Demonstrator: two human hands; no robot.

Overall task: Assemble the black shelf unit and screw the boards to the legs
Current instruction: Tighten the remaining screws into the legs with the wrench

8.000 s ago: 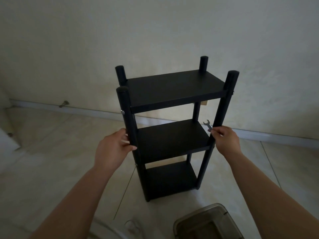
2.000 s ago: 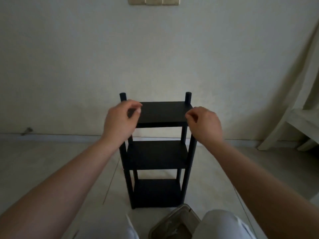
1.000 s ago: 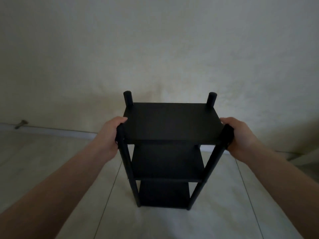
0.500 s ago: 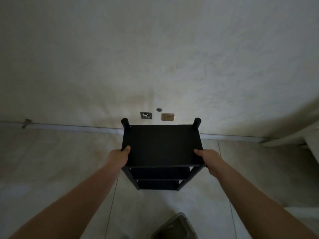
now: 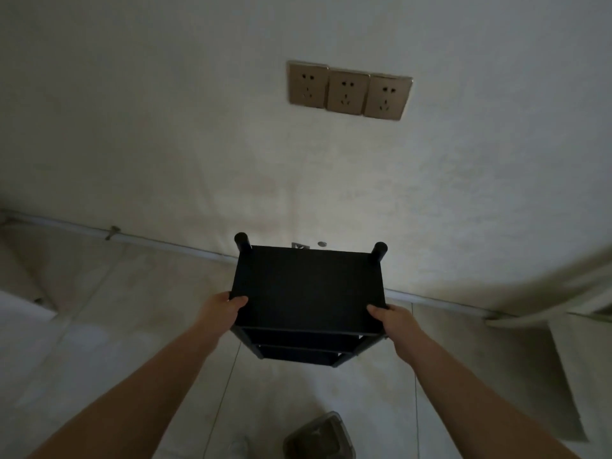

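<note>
- Shelf (image 5: pixel 308 286): now seen from above, standing on the floor (image 5: pixel 99 326) near the wall edge; the view has risen, so assembly looks finished.
- Left hand (image 5: pixel 220 309) and right hand (image 5: pixel 392 321): each still grips a front corner, thumbs on top.
- Container (image 5: pixel 319 437): floor, near edge.

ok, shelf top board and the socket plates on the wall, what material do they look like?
Top board: likely painted or laminated wood board; flat, matte black, no visible grain or glare. Could be coated metal.
Socket plates: probably plastic with a brushed gold or bronze metallic finish; soft sheen along the edges.
</note>
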